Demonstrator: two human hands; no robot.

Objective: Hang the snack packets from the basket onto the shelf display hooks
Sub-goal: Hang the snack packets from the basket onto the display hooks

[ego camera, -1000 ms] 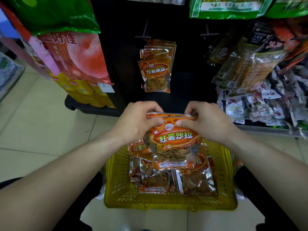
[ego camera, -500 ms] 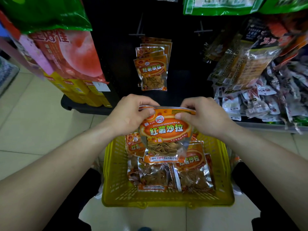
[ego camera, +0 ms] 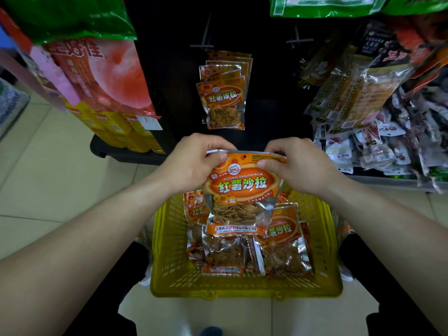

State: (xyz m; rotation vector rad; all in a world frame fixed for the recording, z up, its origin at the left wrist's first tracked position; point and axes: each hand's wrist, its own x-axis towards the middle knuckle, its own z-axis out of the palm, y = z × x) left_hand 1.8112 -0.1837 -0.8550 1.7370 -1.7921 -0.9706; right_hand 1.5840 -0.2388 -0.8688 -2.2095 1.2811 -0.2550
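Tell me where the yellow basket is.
The yellow basket is bottom centre in the head view, under the snack packet held by the left hand and right hand.

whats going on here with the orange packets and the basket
A person is stocking a snack display. The left hand and right hand each pinch the top edge of one orange packet, holding it upright above the yellow basket, where several matching packets lie. Ahead, hanging packets of the same kind are on a hook of the dark shelf panel. The held packet is not on a hook yet.
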